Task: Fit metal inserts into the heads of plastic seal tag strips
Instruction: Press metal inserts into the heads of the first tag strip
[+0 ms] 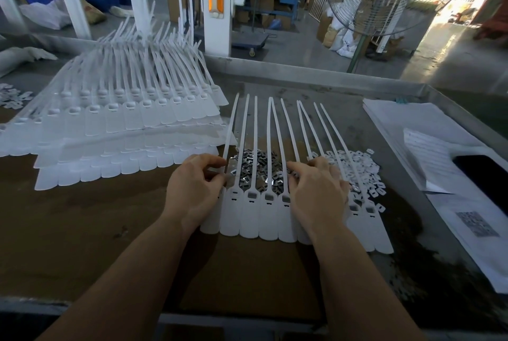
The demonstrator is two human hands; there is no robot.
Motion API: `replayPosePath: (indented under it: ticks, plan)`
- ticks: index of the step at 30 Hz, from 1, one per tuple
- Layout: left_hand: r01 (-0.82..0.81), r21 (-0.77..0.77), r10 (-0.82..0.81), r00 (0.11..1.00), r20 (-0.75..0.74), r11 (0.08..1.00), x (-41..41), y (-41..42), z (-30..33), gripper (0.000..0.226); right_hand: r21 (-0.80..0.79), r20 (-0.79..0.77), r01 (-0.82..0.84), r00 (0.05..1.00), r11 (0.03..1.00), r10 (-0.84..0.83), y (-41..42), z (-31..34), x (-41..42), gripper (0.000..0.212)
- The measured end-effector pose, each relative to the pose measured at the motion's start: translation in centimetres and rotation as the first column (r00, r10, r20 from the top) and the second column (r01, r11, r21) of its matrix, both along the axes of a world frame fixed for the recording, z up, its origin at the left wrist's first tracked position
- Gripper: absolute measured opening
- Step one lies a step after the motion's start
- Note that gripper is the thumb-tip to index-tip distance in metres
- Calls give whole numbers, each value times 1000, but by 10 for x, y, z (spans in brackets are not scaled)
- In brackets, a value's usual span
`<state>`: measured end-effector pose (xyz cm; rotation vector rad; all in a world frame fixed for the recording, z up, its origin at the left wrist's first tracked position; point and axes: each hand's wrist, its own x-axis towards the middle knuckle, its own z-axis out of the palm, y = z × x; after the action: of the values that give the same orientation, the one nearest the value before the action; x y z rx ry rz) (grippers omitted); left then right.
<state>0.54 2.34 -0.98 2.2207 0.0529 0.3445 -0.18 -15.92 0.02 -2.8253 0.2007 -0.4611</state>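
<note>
A joined row of white seal tag strips point(248, 219) lies flat in front of me, tails pointing away. Some heads near the middle point(268, 198) hold grey metal inserts. A pile of loose metal inserts point(254, 169) sits under the tails just beyond the heads. My left hand point(192, 189) rests on the row's left end, thumb and forefinger pinched together near the leftmost head; what they pinch is too small to tell. My right hand point(316, 189) lies over the right-middle heads with fingers curved, fingertips at the insert pile.
A large stack of strip rows point(123, 126) fills the left of the table. Small white plastic caps point(362, 173) are heaped to the right of the inserts. Paper sheets point(428, 148) and a dark phone point(486, 178) lie at the right. The table's raised metal rim point(316, 73) runs behind.
</note>
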Motion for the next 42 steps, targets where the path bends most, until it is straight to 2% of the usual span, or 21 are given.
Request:
replayPosePath:
  ticks: [5, 16, 20, 23, 27, 33, 42]
  plan:
    - [0, 8, 0, 1000, 0, 1000, 1, 0, -1, 27, 49, 40, 23, 999, 999, -25, 1, 0, 3, 22]
    - [4, 1, -4, 1000, 6, 1000, 1, 1, -3, 26, 33, 84, 25, 996, 999, -27, 1, -2, 1, 20]
    - [4, 4, -4, 1000, 11, 1000, 2, 1, -3, 26, 86, 160, 50, 985, 995, -63, 1, -1, 1, 19]
    - [4, 10, -4, 1000, 12, 1000, 2, 1, -4, 26, 221, 282, -88, 959, 971, 23, 0, -1, -1, 15]
    - [6, 4, -6, 1000, 9, 1000, 3, 1, -4, 27, 371, 358, -321, 915, 871, 185, 5, 3, -8, 10]
    - [14, 12, -15, 1000, 12, 1000, 3, 2, -5, 26, 406, 260, -452, 890, 794, 374, 21, 1, -15, 9]
    - [1, 12, -2, 1000, 23, 1000, 2, 1, -3, 24, 298, 174, -404, 914, 865, 367, 26, -5, -13, 10]
